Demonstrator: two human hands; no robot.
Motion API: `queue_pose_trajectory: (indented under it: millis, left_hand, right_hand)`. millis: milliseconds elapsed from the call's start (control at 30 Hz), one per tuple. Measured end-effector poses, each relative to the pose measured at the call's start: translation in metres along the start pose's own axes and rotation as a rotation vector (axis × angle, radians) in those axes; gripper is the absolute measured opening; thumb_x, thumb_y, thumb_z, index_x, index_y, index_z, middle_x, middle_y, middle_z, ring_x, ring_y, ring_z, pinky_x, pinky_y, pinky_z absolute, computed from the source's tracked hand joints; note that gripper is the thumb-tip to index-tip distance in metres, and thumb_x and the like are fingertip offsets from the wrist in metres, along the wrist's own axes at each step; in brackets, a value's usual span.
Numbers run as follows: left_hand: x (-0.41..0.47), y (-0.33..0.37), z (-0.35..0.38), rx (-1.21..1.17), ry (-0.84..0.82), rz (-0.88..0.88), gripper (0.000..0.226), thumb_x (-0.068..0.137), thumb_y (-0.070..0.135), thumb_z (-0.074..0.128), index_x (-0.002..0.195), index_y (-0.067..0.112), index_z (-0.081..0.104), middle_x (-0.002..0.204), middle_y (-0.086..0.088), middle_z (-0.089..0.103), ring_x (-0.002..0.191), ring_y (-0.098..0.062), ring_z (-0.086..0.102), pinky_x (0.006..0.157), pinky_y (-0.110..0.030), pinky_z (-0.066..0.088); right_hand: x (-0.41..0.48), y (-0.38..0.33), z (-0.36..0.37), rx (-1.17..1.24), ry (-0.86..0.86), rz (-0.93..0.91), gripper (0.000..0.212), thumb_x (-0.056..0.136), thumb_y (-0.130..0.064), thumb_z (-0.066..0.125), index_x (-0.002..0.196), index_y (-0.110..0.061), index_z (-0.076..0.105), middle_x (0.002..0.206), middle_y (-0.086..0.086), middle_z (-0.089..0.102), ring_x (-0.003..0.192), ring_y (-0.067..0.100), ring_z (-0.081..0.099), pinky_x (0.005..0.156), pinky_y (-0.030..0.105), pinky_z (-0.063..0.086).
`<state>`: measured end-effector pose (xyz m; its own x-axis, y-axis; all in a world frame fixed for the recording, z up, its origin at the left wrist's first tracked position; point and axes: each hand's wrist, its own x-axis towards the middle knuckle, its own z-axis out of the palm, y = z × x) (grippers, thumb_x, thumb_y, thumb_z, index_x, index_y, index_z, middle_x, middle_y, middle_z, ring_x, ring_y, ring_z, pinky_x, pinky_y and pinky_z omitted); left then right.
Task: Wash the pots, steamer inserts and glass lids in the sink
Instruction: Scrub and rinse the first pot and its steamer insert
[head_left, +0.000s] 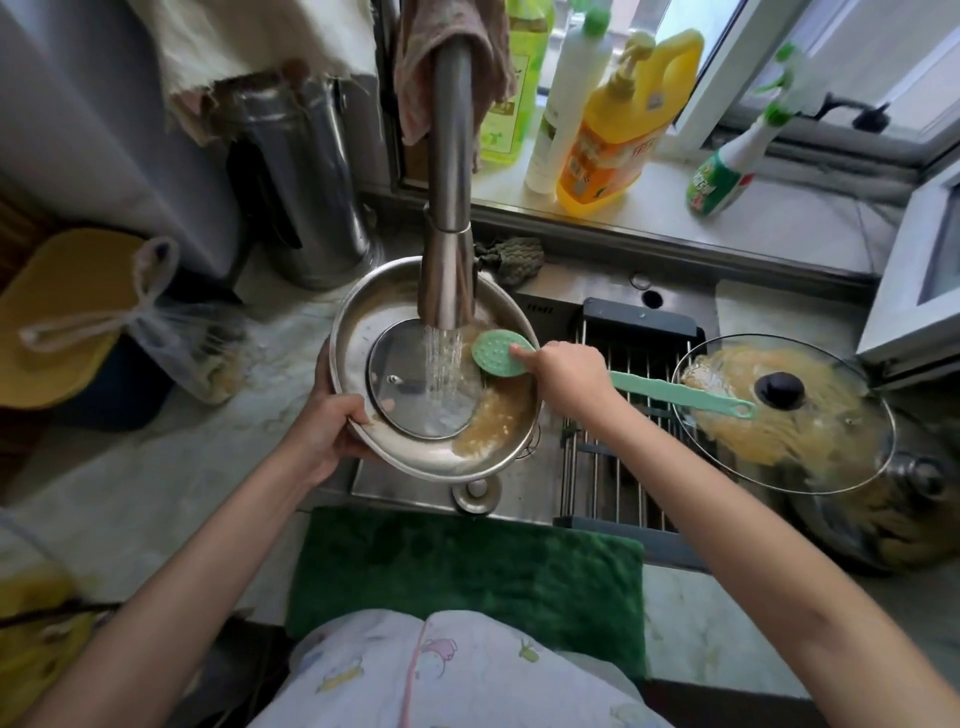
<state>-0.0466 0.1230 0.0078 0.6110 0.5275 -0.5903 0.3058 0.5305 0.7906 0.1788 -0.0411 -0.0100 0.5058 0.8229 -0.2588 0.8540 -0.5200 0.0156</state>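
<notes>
Pot (415, 457) tilted over the sink (540, 306), under running water from the faucet (449, 208), brown residue inside; rim gripped by left hand (332, 426), green brush (501, 353) clamped in right hand (563, 374). Scrubbing step; next, likely sweeping residue out. Beside: drying rack (623, 467), dirty glass lid (784, 415) awaiting; faucet crowding the brush.

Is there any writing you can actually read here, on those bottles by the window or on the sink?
None can be read for sure.
Orange bottle: label print blurred.
Yellow-green bottle: label blurred.
White bottle: small print, too small.
Green spray bottle: label blurred.
Sink rim: stamped mark, too blurred.
</notes>
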Motion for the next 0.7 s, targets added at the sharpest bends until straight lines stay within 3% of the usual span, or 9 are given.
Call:
queue_pose_trajectory:
  millis: [100, 167, 267, 333, 400, 467, 567, 633, 700]
  left_hand:
    - [-0.003, 0.002, 0.009, 0.058, 0.015, 0.074, 0.095, 0.063, -0.006, 0.043, 0.141, 0.046, 0.024, 0.125, -0.004, 0.05, 0.085, -0.03, 0.064, 0.046, -0.046, 0.055]
    - [-0.002, 0.002, 0.014, 0.118, 0.025, 0.132, 0.097, 0.072, -0.014, 0.041, 0.142, 0.049, 0.02, 0.132, 0.0, 0.047, 0.083, -0.027, 0.063, 0.044, -0.038, 0.054]
    - [0.002, -0.001, 0.017, 0.134, 0.042, 0.13, 0.098, 0.073, -0.017, 0.037, 0.142, 0.05, 0.02, 0.139, -0.001, 0.044, 0.087, -0.029, 0.062, 0.042, -0.038, 0.053]
    - [0.005, -0.004, 0.018, 0.117, 0.049, 0.107, 0.098, 0.071, -0.018, 0.036, 0.141, 0.05, 0.023, 0.136, 0.001, 0.047, 0.087, -0.028, 0.064, 0.043, -0.039, 0.053]
    - [0.006, -0.007, 0.014, 0.102, 0.05, 0.084, 0.097, 0.071, -0.018, 0.035, 0.14, 0.049, 0.025, 0.129, 0.002, 0.05, 0.087, -0.027, 0.065, 0.041, -0.035, 0.052]
    - [0.007, -0.01, 0.009, 0.051, 0.036, 0.042, 0.093, 0.071, -0.019, 0.031, 0.14, 0.043, 0.027, 0.12, -0.001, 0.054, 0.088, -0.026, 0.066, 0.04, -0.031, 0.051]
    - [0.006, -0.01, 0.005, -0.04, 0.026, -0.038, 0.073, 0.071, -0.016, 0.032, 0.134, 0.021, 0.039, 0.097, -0.008, 0.061, 0.07, -0.021, 0.066, 0.045, -0.031, 0.054]
    - [0.003, -0.007, 0.009, -0.056, 0.019, -0.048, 0.067, 0.064, -0.008, 0.041, 0.126, 0.017, 0.043, 0.086, -0.008, 0.06, 0.059, -0.018, 0.064, 0.042, -0.027, 0.053]
    - [-0.001, -0.005, 0.012, -0.048, 0.009, -0.046, 0.065, 0.055, -0.002, 0.045, 0.118, 0.015, 0.046, 0.077, -0.006, 0.061, 0.051, -0.013, 0.063, 0.039, -0.023, 0.049]
  right_hand:
    - [-0.005, -0.013, 0.002, -0.048, -0.02, 0.076, 0.042, 0.095, -0.022, 0.047, 0.137, -0.031, 0.047, 0.103, 0.005, 0.062, 0.095, 0.03, 0.063, 0.065, 0.032, 0.039]
    - [-0.014, -0.026, 0.008, -0.048, -0.142, 0.088, 0.03, 0.091, -0.018, 0.05, 0.119, -0.021, 0.061, 0.099, 0.005, 0.064, 0.093, 0.03, 0.063, 0.067, 0.031, 0.041]
    - [-0.026, -0.045, 0.018, 0.235, -0.371, 0.072, 0.024, 0.092, -0.025, 0.052, 0.103, -0.011, 0.07, 0.085, 0.004, 0.064, 0.077, 0.025, 0.061, 0.065, 0.029, 0.047]
    - [-0.028, -0.057, 0.018, 0.454, -0.454, -0.001, 0.025, 0.093, -0.025, 0.056, 0.108, -0.014, 0.072, 0.099, 0.002, 0.072, 0.08, 0.017, 0.064, 0.068, 0.025, 0.05]
    - [-0.027, -0.067, 0.009, 0.613, -0.488, -0.105, 0.026, 0.092, -0.023, 0.06, 0.116, -0.018, 0.069, 0.111, -0.005, 0.07, 0.072, 0.004, 0.059, 0.062, 0.011, 0.042]
    - [-0.023, -0.076, -0.001, 0.673, -0.407, -0.199, 0.027, 0.093, -0.027, 0.059, 0.118, -0.024, 0.068, 0.095, -0.005, 0.072, 0.054, 0.003, 0.046, 0.049, 0.012, 0.035]
    - [-0.009, -0.083, -0.008, 0.475, -0.085, -0.269, 0.028, 0.094, -0.036, 0.053, 0.12, -0.04, 0.063, 0.072, -0.002, 0.064, 0.056, 0.017, 0.052, 0.054, 0.029, 0.037]
    - [0.004, -0.083, -0.019, 0.342, 0.087, -0.217, 0.029, 0.093, -0.031, 0.051, 0.117, -0.037, 0.066, 0.078, 0.002, 0.067, 0.071, 0.023, 0.062, 0.058, 0.03, 0.037]
    - [0.021, -0.078, -0.031, 0.255, 0.144, -0.133, 0.026, 0.089, -0.021, 0.052, 0.108, -0.018, 0.069, 0.094, 0.008, 0.069, 0.092, 0.029, 0.064, 0.066, 0.033, 0.041]
